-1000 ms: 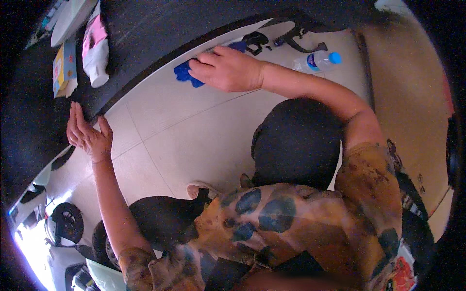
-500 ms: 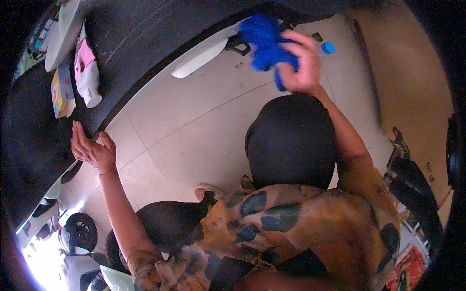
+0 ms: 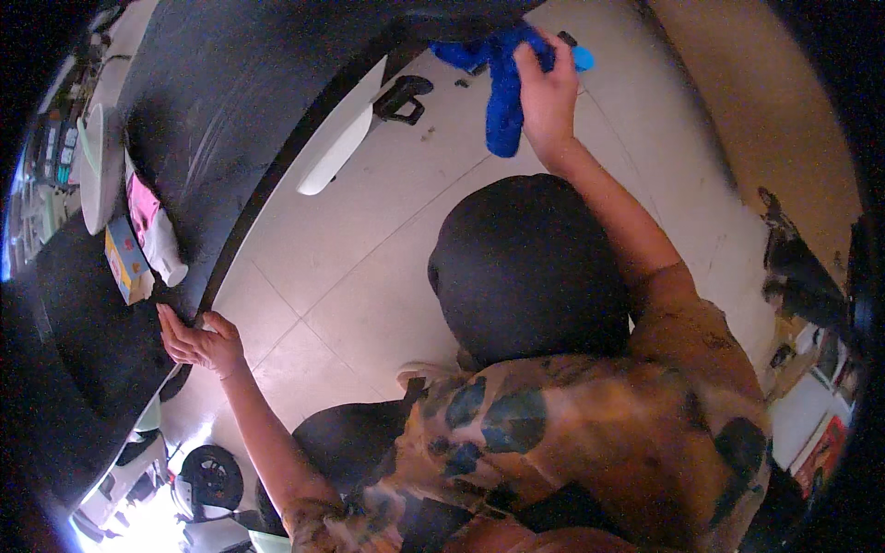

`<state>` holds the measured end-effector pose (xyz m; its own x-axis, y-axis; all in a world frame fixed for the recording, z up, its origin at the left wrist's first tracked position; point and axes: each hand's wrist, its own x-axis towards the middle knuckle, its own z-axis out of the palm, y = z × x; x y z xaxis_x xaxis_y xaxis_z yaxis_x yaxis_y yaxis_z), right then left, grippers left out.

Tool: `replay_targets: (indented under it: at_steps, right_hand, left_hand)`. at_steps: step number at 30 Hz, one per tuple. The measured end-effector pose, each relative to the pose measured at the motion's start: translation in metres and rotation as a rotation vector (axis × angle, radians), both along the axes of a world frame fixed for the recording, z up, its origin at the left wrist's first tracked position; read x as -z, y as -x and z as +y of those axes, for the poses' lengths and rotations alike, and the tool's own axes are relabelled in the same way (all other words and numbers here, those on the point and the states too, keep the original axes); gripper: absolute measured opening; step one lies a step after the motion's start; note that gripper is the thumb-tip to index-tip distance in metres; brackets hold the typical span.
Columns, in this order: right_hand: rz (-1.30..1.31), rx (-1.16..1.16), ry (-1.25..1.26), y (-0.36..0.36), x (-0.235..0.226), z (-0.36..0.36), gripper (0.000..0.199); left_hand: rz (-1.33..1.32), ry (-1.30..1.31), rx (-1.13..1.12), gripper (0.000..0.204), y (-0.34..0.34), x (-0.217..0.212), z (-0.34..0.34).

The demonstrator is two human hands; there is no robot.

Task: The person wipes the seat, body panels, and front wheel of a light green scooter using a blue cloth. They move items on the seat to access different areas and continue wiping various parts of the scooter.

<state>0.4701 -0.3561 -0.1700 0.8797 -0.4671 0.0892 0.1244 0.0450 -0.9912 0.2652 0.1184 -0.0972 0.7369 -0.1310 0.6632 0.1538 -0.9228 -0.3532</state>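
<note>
My right hand (image 3: 546, 88) is raised at the top of the view and grips a blue cloth (image 3: 502, 106), which hangs down from the fingers beside the dark table's edge. A blue bottle cap (image 3: 583, 58) shows just past the hand. My left hand (image 3: 198, 341) lies flat, fingers together, on the rim of the black table (image 3: 240, 111) at the left and holds nothing. A dark rounded shape (image 3: 530, 267) sits between my arms.
On the table stand a white spray bottle with a pink label (image 3: 152, 230), a small colourful box (image 3: 124, 263) and a white dish (image 3: 97, 170). A white flat object (image 3: 341, 138) with a black handle (image 3: 401, 97) lies on the tiled floor (image 3: 369, 276). A chair wheel (image 3: 212, 475) is at lower left.
My right hand has lifted the blue cloth off the surface by the table edge and carried it up and to the right. My left hand stays on the table rim.
</note>
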Motion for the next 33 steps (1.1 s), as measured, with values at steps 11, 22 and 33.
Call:
replay_targets:
  at_steps: [11, 22, 33]
  right_hand:
    - [-0.075, 0.090, 0.334, -0.042, 0.038, 0.064, 0.041]
    - [-0.714, -0.528, 0.878, 0.003, 0.009, 0.049, 0.033]
    - [-0.202, 0.255, 0.221, -0.059, -0.003, 0.001, 0.032]
  left_hand:
    - [0.029, 0.005, -0.020, 0.062, -0.010, -0.003, -0.011]
    - [0.029, 0.088, -0.107, 0.069, -0.004, 0.003, -0.010]
    - [0.047, 0.043, -0.170, 0.072, -0.003, 0.003, -0.009]
